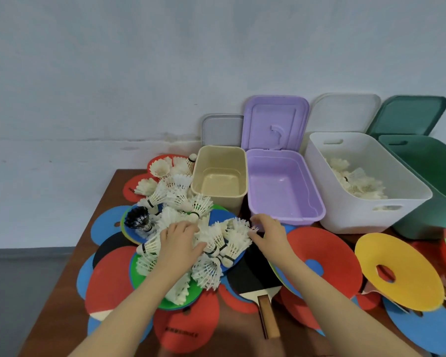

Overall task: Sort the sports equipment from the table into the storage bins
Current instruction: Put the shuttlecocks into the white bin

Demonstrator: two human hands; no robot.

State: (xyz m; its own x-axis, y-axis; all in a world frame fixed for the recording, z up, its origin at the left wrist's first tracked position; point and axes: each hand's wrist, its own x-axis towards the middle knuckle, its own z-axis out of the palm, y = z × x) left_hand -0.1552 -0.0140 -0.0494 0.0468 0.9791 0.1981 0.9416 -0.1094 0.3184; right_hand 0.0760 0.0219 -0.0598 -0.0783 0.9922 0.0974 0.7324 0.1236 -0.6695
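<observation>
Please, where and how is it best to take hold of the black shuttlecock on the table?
Probably pinch the black shuttlecock at its feather skirt from above: the open skirt faces up and left, clear of the white shuttlecocks, while its base is partly buried among them.

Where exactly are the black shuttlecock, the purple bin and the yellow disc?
black shuttlecock [137, 219], head view, on its dark feathers.
purple bin [315, 199], head view, on its right wall.
yellow disc [410, 287], head view, on its surface right of the hole.
</observation>
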